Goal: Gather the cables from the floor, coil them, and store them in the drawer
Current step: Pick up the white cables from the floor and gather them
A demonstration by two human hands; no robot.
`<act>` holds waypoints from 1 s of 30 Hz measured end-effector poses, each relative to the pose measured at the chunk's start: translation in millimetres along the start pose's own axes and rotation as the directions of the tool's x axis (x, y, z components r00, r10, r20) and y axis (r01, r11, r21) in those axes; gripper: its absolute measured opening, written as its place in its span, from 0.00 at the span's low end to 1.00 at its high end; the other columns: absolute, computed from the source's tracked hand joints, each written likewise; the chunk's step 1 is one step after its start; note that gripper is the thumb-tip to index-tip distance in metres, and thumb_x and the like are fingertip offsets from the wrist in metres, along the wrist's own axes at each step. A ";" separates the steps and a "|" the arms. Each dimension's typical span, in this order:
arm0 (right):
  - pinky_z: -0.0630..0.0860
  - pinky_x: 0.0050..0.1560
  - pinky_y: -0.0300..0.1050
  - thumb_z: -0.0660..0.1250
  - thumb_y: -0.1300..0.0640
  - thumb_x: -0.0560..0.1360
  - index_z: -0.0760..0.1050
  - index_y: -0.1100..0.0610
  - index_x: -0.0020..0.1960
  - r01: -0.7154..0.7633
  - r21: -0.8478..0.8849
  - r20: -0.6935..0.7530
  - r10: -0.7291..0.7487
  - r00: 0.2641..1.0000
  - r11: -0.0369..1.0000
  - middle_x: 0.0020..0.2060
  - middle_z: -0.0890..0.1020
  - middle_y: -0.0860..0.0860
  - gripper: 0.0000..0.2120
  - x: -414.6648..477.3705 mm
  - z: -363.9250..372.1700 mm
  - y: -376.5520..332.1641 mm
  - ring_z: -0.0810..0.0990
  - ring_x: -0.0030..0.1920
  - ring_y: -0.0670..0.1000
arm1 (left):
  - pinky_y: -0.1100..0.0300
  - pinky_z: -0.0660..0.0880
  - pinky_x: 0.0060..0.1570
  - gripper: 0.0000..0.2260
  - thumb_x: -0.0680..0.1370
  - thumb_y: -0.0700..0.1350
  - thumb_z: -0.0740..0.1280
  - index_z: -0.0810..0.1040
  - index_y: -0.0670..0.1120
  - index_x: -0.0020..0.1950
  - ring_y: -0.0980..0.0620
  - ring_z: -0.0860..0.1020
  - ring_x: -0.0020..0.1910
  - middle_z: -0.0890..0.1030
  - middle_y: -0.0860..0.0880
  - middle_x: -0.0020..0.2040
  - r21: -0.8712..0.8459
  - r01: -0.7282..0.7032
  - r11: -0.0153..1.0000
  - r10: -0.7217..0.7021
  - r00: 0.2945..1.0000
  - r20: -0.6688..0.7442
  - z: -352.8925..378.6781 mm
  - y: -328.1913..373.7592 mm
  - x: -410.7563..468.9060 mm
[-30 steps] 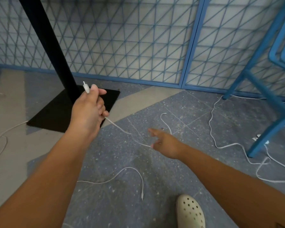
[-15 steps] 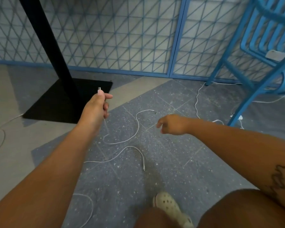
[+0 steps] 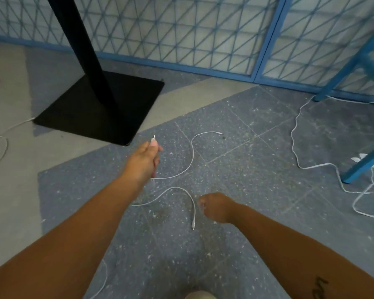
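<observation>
Mid-frame, the left hand (image 3: pixel 144 159) is fisted around a thin white cable (image 3: pixel 191 156), its plug tip poking above the thumb; the rest loops over the grey floor (image 3: pixel 257 244) to the right. Lower centre, the right hand (image 3: pixel 217 207) curls loosely, holding nothing, just beside a second cable (image 3: pixel 193 209).

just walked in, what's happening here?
A person is picking white cables up off the floor. The left hand has its grip closed on one end of a thin white cable, plug tip poking out above the thumb, the rest trailing in a curve on the grey tile. The right hand hangs loosely curled and holds nothing, beside the plug end of a second cable. A longer cable lies near the blue frame leg. Nothing is coiled yet; no drawer in view.
</observation>
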State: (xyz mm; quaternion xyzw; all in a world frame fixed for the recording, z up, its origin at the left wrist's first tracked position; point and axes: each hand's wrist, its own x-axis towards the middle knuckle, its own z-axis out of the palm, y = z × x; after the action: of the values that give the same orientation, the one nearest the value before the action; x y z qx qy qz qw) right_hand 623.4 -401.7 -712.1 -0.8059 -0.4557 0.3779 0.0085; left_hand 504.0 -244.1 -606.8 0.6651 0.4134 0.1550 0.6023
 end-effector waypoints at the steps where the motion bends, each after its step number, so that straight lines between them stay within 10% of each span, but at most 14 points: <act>1: 0.66 0.63 0.44 0.57 0.63 0.77 0.72 0.61 0.64 0.022 -0.026 0.040 -0.021 0.999 0.999 0.64 0.74 0.57 0.16 5.3 7.2 4.1 0.72 0.64 0.57 | 0.59 0.62 0.32 0.15 0.82 0.51 0.51 0.71 0.50 0.40 0.53 0.63 0.28 0.67 0.49 0.31 -0.020 0.031 0.999 -0.031 1.000 -0.001 3.8 -7.5 5.0; 11: 0.72 0.55 0.45 0.56 0.55 0.78 0.68 0.57 0.65 0.345 -0.454 0.172 -0.299 0.939 0.822 0.62 0.74 0.59 0.16 66.3 60.9 35.6 0.75 0.60 0.58 | 0.62 0.63 0.28 0.15 0.82 0.48 0.52 0.76 0.49 0.44 0.55 0.64 0.22 0.66 0.52 0.25 -0.068 0.165 0.984 -0.163 0.986 0.039 31.9 -55.0 48.5; 30: 0.73 0.56 0.59 0.58 0.58 0.77 0.71 0.59 0.64 0.388 -0.529 0.254 -0.295 0.921 0.755 0.66 0.69 0.61 0.16 82.2 69.8 46.2 0.75 0.59 0.65 | 0.65 0.65 0.33 0.10 0.82 0.43 0.54 0.74 0.52 0.56 0.57 0.69 0.32 0.73 0.51 0.35 0.025 0.171 0.985 -0.173 0.981 0.089 51.8 -56.5 87.7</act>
State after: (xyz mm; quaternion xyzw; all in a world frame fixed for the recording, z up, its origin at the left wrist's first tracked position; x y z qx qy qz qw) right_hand 638.5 -390.9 -827.9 -0.6422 -0.6862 0.2776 -0.1988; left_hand 573.4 -218.2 -696.7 0.6384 0.4428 0.0684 0.6258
